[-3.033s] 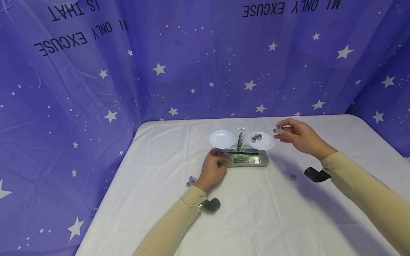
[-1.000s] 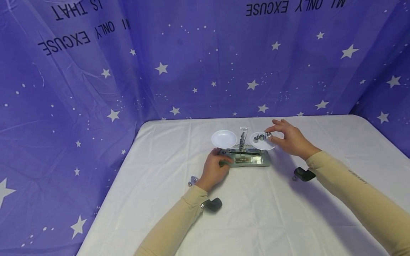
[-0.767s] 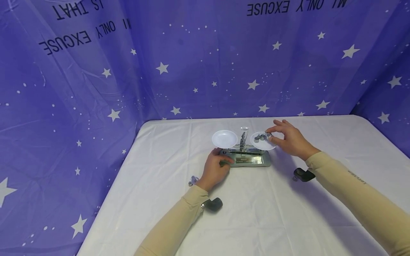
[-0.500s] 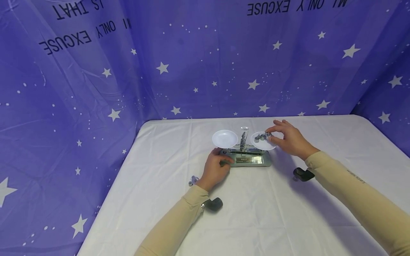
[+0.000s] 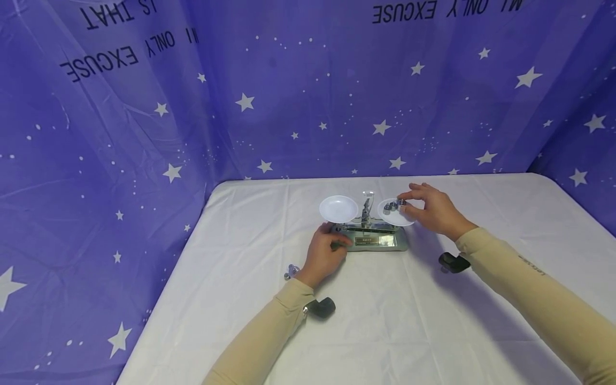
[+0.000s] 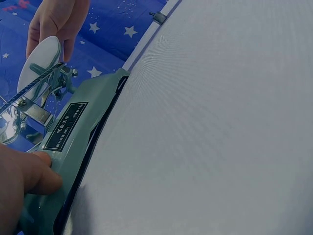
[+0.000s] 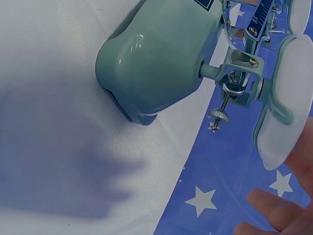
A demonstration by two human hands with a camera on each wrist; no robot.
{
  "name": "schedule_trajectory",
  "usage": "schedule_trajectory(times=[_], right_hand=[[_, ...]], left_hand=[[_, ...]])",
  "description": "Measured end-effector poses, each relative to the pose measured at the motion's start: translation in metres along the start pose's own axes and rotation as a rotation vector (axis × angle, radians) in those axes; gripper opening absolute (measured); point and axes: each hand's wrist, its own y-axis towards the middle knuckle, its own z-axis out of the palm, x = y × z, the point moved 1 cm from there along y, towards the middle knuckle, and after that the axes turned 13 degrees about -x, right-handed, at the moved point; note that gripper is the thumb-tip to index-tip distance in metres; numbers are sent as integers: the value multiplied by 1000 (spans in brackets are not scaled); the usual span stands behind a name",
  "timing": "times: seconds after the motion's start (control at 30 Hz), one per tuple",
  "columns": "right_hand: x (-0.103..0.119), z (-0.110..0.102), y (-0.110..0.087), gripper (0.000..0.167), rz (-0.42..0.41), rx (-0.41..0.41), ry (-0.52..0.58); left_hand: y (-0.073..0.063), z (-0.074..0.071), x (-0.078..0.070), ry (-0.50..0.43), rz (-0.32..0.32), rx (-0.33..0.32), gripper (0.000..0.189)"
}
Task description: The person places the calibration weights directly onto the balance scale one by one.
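Observation:
A green two-pan balance scale (image 5: pixel 379 241) stands on the white-covered table. My left hand (image 5: pixel 323 258) grips the left end of its base; in the left wrist view the thumb (image 6: pixel 45 178) lies on the front of that base. Nothing lies in the left white pan (image 5: pixel 339 208). Several small metal weights (image 5: pixel 387 208) sit together in the right pan (image 5: pixel 400 219). At this pan's right side my right hand (image 5: pixel 437 212) pinches another metal weight (image 5: pixel 402 203) between thumb and fingertips. Whether that weight touches the pan I cannot tell. The pan hides it in the right wrist view.
Several small weights (image 5: pixel 291 271) lie on the table beside my left wrist. Another weight (image 5: pixel 444 269) is partly covered by the black wrist camera (image 5: pixel 453 262) on my right arm. A purple star-printed curtain (image 5: pixel 308 96) hangs behind the table.
My right hand has brought the pinched weight leftward from beside the scale to the right pan. Over the last half second it shifts slightly left. My left hand stays on the base.

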Motion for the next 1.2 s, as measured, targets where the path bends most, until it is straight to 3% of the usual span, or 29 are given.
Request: schedule_trajectory(times=[0.13, 0.33, 0.77, 1.2], right_hand=[[1, 0, -1, 40, -13, 2, -10], [-2, -11, -11, 51, 45, 13, -10], [-30, -47, -67, 49, 39, -81, -19], [-63, -34, -104, 47, -27, -90, -62]], left_hand=[[0, 0, 0, 6, 3, 1, 20], [-2, 2, 0, 7, -1, 2, 20], [-1, 1, 1, -19, 5, -4, 21], [0, 1, 1, 6, 26, -12, 19]])
